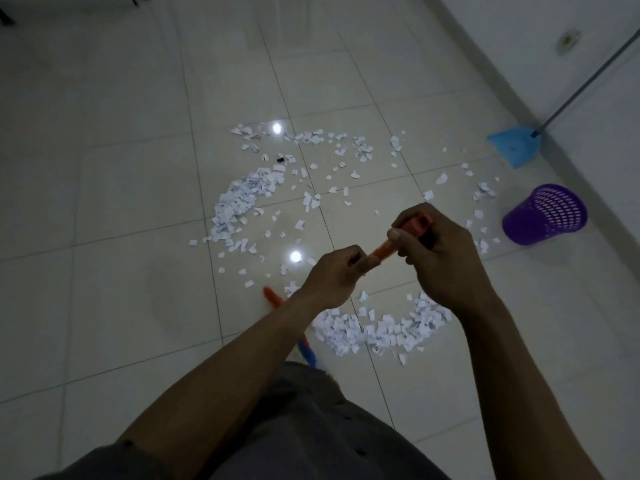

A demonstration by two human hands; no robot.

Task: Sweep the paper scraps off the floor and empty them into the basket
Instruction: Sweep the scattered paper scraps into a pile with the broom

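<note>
Both hands grip an orange broom handle (486,252) in front of me. My left hand (332,278) holds it lower down, and my right hand (440,251) is curled round its top end. The broom's orange and blue head (277,304) rests on the floor below my left forearm. White paper scraps lie in a heap at the left (242,202), in a heap near my feet (381,329), and scattered between. A purple mesh basket (545,214) stands at the right.
A blue dustpan (516,145) with a long grey handle leans on the white wall (588,81) at the upper right, just beyond the basket. Pale floor tiles (121,168) stretch to the left and far side. Two ceiling-light reflections shine on the floor.
</note>
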